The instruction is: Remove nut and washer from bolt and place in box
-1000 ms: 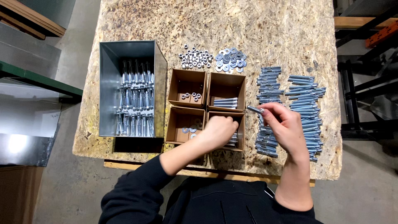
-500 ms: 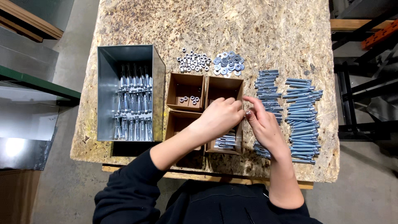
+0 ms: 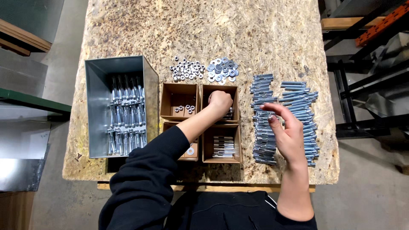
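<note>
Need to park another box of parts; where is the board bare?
Bare: the far half of the board beyond the nuts and washers. Crowded nearer: metal bin, cardboard compartments, bolt rows.

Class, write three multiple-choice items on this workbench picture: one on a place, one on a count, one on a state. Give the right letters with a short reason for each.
1. Where does the grey metal bin stand?
A. left of the brown boxes
B. right of the bolt rows
C. beyond the washers

2. How many compartments do the brown cardboard boxes form?
A. two
B. four
C. six

3. What is the state of the left hand?
A. flat on the bare table
B. closed, down in the far right compartment
C. resting on the metal bin

Answers:
1 A: the bin sits at the table's left side, next to the boxes.
2 B: two compartments far, two near.
3 B: the fist is curled inside that compartment, over the bolts there; what it grips is hidden. The right hand hovers with fingers spread over the rows of bolts.
</note>
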